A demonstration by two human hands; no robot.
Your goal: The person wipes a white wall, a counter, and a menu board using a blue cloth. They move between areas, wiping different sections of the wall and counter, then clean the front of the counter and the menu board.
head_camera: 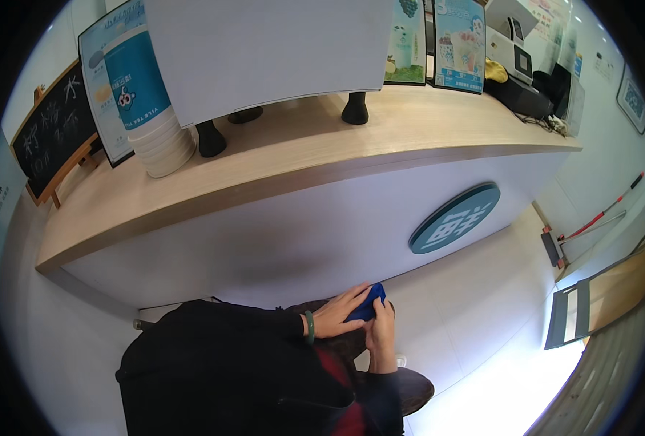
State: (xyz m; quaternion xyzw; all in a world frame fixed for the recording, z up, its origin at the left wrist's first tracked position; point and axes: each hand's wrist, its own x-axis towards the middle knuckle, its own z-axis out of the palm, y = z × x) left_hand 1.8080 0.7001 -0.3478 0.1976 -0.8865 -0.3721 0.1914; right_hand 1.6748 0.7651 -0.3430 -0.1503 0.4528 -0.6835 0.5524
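Note:
A folded piece of blue cloth (pixel 367 306) is held between my two hands, low over my lap. My left hand (pixel 330 317), with a green bangle at the wrist, lies along the cloth's left side, fingers extended and thumb below. From the right, my right hand (pixel 381 332) grips the same cloth, its fingers bent against the edge. Part of the cloth is hidden beneath the fingers. Both hands are just in front of the white front panel of a counter (pixel 202 250), below its wooden top.
On the wooden countertop (pixel 278 147) stand a stack of paper cups (pixel 142 98), a white panel on black feet (pixel 273 49), menu stands (pixel 458 46) and a chalkboard (pixel 55 131). A payment device (pixel 513 54) is at the far right. A broom (pixel 554 248) leans by the wall.

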